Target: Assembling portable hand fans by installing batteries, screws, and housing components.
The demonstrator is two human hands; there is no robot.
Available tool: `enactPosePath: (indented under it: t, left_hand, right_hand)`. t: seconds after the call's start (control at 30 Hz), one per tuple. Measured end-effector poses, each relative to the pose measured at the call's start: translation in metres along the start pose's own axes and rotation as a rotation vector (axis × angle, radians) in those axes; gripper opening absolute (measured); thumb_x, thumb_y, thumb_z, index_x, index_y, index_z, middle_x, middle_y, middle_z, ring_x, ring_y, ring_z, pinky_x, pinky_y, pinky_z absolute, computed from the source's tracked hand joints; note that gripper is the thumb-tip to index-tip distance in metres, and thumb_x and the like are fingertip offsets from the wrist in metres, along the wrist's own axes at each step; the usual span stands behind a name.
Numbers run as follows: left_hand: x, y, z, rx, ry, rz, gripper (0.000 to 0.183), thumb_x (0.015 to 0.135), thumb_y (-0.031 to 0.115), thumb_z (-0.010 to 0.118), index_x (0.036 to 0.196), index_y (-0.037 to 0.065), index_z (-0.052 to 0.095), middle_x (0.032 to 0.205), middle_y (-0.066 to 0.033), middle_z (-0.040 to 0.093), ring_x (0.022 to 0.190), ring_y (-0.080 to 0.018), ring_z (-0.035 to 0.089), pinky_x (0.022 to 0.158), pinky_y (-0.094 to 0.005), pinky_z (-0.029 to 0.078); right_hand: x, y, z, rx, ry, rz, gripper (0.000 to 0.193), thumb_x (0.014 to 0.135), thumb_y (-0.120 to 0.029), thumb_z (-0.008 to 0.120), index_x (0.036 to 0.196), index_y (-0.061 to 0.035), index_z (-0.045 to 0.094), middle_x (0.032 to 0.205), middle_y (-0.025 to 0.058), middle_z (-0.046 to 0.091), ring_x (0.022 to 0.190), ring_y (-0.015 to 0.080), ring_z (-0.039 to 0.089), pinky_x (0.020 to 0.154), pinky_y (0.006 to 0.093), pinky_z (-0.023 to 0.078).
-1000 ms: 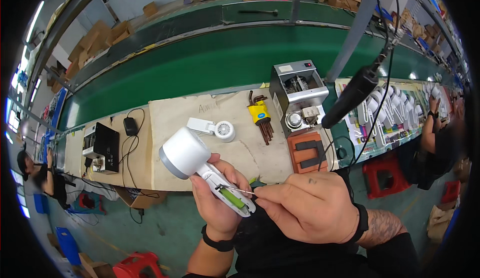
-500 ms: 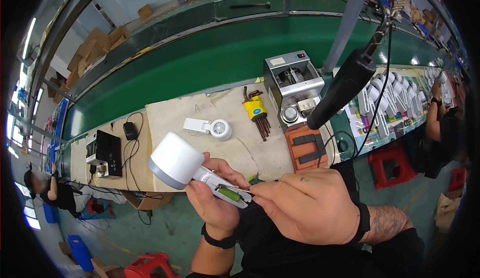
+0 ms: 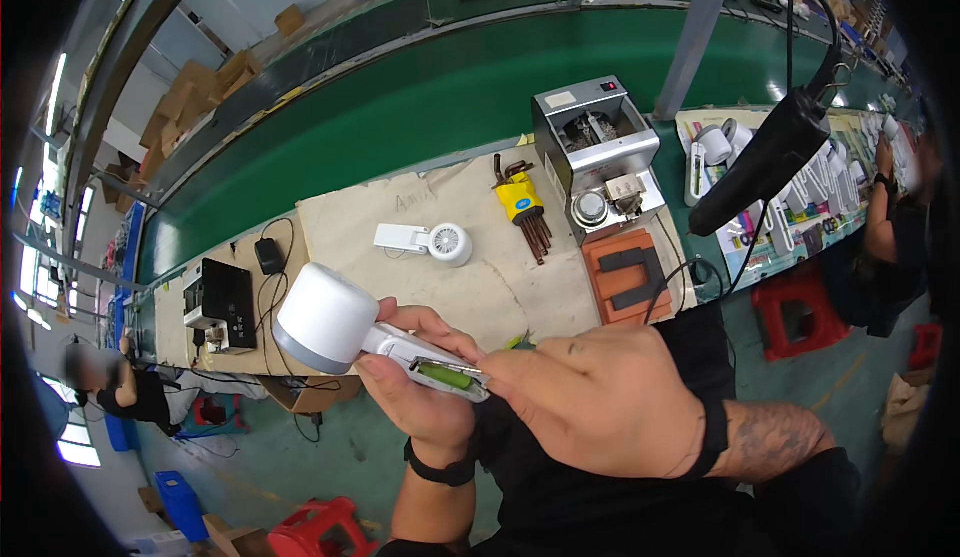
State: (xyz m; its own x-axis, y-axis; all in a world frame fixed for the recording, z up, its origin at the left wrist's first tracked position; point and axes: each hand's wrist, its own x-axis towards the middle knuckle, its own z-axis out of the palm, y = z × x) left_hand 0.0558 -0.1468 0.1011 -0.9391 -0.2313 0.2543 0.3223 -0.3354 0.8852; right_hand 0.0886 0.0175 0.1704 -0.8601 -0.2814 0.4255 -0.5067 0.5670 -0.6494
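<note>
My left hand [image 3: 420,397] is closed around the handle of a white handheld fan [image 3: 327,317], whose rounded head with a grey rim points up and to the left. The handle's casing is open and shows a green cylindrical battery [image 3: 443,374] inside. My right hand [image 3: 600,402] is pinched at the handle's lower end. From its fingertips a thin metal tool [image 3: 462,368] reaches along the battery's edge; its exact kind is hard to make out. A second white fan [image 3: 448,245] lies on the paper-covered bench, beyond my hands.
A yellow-held hex key set [image 3: 521,200] lies near a silver screw feeder [image 3: 598,147]. A black electric screwdriver [image 3: 765,162] hangs at the right. Beyond it are several white fans [image 3: 790,182] and a co-worker's arm [image 3: 880,207]. A black box [image 3: 225,305] with cables stands at left.
The hanging screwdriver has swung to the right. The view has shifted slightly, and my hands and the fan sit a little further left in it. Both hands keep their hold.
</note>
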Motion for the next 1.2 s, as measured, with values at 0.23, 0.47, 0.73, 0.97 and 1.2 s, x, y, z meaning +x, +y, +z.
enactPosePath:
  t: [0.23,0.47,0.73,0.97,1.2]
  left_hand:
    - [-0.001,-0.009,-0.009,-0.006,0.020,0.000,0.066,0.106,0.060,0.034,0.133,0.000,0.037,0.092,-0.0186,0.056,0.054,-0.0252,0.060,0.050,-0.0340,0.055]
    - [0.005,-0.011,-0.012,-0.136,-0.009,-0.009,0.063,0.107,0.059,0.029,0.132,0.002,0.038,0.088,-0.0144,0.053,0.053,-0.0263,0.060,0.049,-0.0356,0.056]
    - [0.006,-0.008,-0.006,-0.164,0.035,0.061,0.069,0.103,0.068,0.028,0.135,0.007,0.033,0.087,-0.0119,0.051,0.056,-0.0265,0.061,0.052,-0.0382,0.058]
    - [0.006,-0.005,-0.001,-0.009,0.046,0.094,0.079,0.099,0.074,0.033,0.134,0.004,0.033,0.089,-0.0120,0.051,0.059,-0.0255,0.062,0.053,-0.0379,0.058]
    - [0.008,-0.009,-0.016,0.129,-0.041,0.215,0.078,0.099,0.071,0.042,0.132,0.001,0.033,0.094,-0.0120,0.050,0.062,-0.0247,0.062,0.055,-0.0357,0.057]
  right_hand:
    - [-0.004,-0.002,0.015,0.106,0.005,0.107,0.017,0.084,-0.010,0.075,0.100,-0.0077,0.072,0.070,0.0075,0.067,0.059,0.0260,0.066,0.052,0.0354,0.051]
    - [0.015,-0.004,-0.009,-0.054,0.034,0.027,0.011,0.084,-0.011,0.075,0.093,-0.0071,0.070,0.070,0.0076,0.065,0.059,0.0272,0.066,0.052,0.0361,0.050]
    - [0.018,-0.007,-0.007,0.170,-0.008,0.102,0.009,0.086,-0.012,0.076,0.093,-0.0064,0.072,0.069,0.0086,0.067,0.058,0.0277,0.066,0.053,0.0347,0.051]
    - [0.019,-0.006,-0.007,0.142,-0.015,0.051,0.010,0.086,-0.012,0.076,0.092,-0.0066,0.071,0.070,0.0072,0.067,0.058,0.0268,0.066,0.052,0.0348,0.052]
    - [0.019,-0.019,-0.015,-0.057,-0.125,-0.055,0.015,0.080,-0.010,0.073,0.093,-0.0063,0.068,0.066,0.0037,0.059,0.057,0.0224,0.064,0.050,0.0327,0.050]
